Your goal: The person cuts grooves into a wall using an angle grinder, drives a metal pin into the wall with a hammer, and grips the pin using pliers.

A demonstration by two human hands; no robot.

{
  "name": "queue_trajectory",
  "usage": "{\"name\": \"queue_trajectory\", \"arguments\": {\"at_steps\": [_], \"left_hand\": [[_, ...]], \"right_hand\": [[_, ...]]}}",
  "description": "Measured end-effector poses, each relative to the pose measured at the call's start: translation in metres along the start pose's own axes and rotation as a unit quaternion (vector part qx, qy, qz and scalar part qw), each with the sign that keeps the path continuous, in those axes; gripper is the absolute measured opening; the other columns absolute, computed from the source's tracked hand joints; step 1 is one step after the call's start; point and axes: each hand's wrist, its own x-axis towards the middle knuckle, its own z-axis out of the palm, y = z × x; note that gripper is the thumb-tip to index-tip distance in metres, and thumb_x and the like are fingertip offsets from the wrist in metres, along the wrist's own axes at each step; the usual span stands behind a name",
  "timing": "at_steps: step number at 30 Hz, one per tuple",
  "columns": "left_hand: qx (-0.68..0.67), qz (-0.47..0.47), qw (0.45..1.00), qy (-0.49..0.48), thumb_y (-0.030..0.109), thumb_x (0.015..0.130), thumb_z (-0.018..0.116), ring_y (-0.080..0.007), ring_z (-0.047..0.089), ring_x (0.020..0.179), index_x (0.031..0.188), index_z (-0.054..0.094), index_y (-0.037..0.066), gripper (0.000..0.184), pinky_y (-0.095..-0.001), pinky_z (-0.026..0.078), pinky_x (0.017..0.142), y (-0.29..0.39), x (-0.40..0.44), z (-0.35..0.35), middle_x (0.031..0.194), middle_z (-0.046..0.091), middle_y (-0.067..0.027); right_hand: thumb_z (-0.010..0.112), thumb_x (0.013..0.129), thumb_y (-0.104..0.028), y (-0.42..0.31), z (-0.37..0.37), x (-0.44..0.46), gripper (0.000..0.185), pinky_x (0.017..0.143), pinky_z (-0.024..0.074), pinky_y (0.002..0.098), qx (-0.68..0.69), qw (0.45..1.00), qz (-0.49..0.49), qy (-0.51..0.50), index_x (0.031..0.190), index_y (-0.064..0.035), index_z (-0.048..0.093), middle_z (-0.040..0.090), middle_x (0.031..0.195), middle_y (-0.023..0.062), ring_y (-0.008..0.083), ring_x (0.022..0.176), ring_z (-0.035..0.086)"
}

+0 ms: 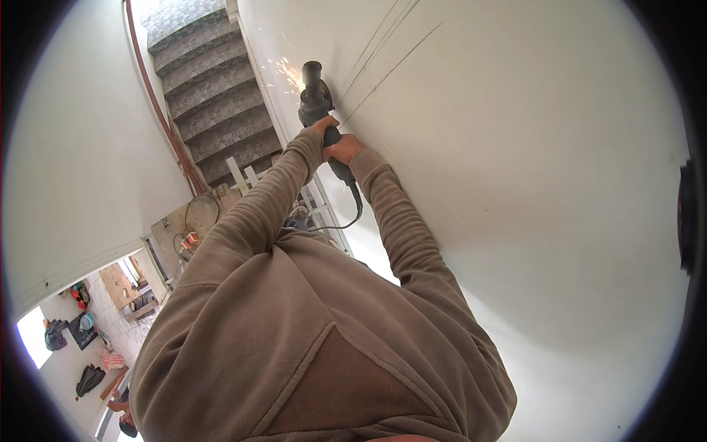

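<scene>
A dark angle grinder is held out in front of me at arm's length, its disc side against the white wall. My left hand is wrapped round the body near the head. Behind it, my right hand grips the rear part of the body. Bright sparks spray to the left from the disc, which is partly hidden by the tool. Several thin dark lines run up the wall from beside the grinder. Its black cord hangs from the rear end and curves back towards my body.
Patterned stairs rise to the left, with a brown pipe along the far wall. Below me are a wooden board, an orange-and-white item with wires, and white rails. Another person appears at lower left, near bags.
</scene>
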Motion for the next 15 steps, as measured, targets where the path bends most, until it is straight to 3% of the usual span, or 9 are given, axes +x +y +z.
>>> {"name": "queue_trajectory", "arguments": {"at_steps": [1, 3, 5, 8, 9, 11, 15], "left_hand": [[0.026, 0.103, 0.994, -0.002, 0.03, 0.067, 0.081, -0.0215, 0.058, 0.065, 0.092, 0.065, 0.012, 0.035, -0.0362, 0.051, 0.066, -0.011, 0.0, 0.002, 0.078, 0.065, -0.0067], [0.003, 0.133, 0.991, 0.02, 0.039, 0.069, 0.079, -0.0228, 0.056, 0.055, 0.079, 0.067, 0.01, 0.033, -0.0379, 0.05, 0.056, -0.016, -0.012, 0.007, 0.07, 0.064, -0.006], [-0.093, -0.02, 0.993, 0.071, 0.038, 0.07, 0.08, -0.023, 0.056, 0.057, 0.08, 0.067, 0.009, 0.033, -0.0384, 0.05, 0.057, 0.015, -0.077, 0.031, 0.072, 0.064, -0.0059], [-0.076, 0.106, 0.988, 0.076, 0.033, 0.07, 0.08, -0.0225, 0.066, 0.076, 0.094, 0.071, 0.001, 0.041, -0.0375, 0.054, 0.07, 0.0, -0.053, 0.018, 0.087, 0.069, -0.0104], [-0.099, 0.074, 0.987, 0.103, 0.032, 0.068, 0.082, -0.0222, 0.066, 0.073, 0.094, 0.071, 0.001, 0.042, -0.039, 0.054, 0.065, 0.0, -0.056, 0.016, 0.087, 0.07, -0.0102], [-0.111, 0.14, 0.973, 0.146, 0.03, 0.066, 0.083, -0.022, 0.066, 0.07, 0.091, 0.072, 0.001, 0.04, -0.039, 0.054, 0.061, 0.011, -0.102, 0.024, 0.087, 0.07, -0.0104], [-0.052, 0.206, 0.967, 0.143, 0.027, 0.065, 0.084, -0.022, 0.065, 0.068, 0.092, 0.07, -0.002, 0.042, -0.0379, 0.055, 0.059, 0.009, -0.149, 0.008, 0.085, 0.069, -0.0106]], "right_hand": [[0.08, 0.056, -0.034, 0.003, 0.002, 0.005, 0.061, 0.08, 0.0573, 0.0363, -0.009, 1.0, 0.0, 0.004, 0.103, 0.0033, 0.07, 0.072, 0.102, 0.0186, 0.0306, 0.089, 0.071], [0.08, 0.055, -0.035, 0.005, 0.002, 0.012, 0.065, 0.082, 0.0572, 0.0361, -0.013, 1.0, -0.009, 0.0, 0.106, 0.0031, 0.07, 0.071, 0.104, 0.0191, 0.0314, 0.093, 0.071], [0.081, 0.054, -0.038, 0.005, 0.0, 0.006, 0.07, 0.085, 0.057, 0.0362, -0.001, 0.999, -0.026, -0.021, 0.109, 0.0027, 0.069, 0.071, 0.107, 0.0201, 0.0323, 0.097, 0.07], [0.083, 0.052, -0.04, -0.01, -0.002, -0.022, 0.075, 0.089, 0.0565, 0.0367, -0.093, 0.991, -0.064, 0.071, 0.112, 0.0021, 0.068, 0.07, 0.111, 0.0211, 0.0327, 0.102, 0.07], [0.084, 0.051, -0.041, -0.01, 0.002, -0.023, 0.077, 0.09, 0.0563, 0.0369, -0.084, 0.992, -0.071, 0.061, 0.113, 0.002, 0.068, 0.07, 0.112, 0.0212, 0.0322, 0.102, 0.07], [0.085, 0.05, -0.041, -0.012, 0.01, -0.013, 0.075, 0.089, 0.0565, 0.0361, -0.078, 0.992, -0.086, 0.05, 0.11, 0.0018, 0.069, 0.071, 0.11, 0.0202, 0.0311, 0.1, 0.07], [0.084, 0.05, -0.039, -0.04, 0.025, -0.039, 0.065, 0.084, 0.0571, 0.0362, -0.096, 0.989, -0.1, 0.047, 0.101, -0.0006, 0.071, 0.072, 0.102, 0.0191, 0.0312, 0.093, 0.071]]}}
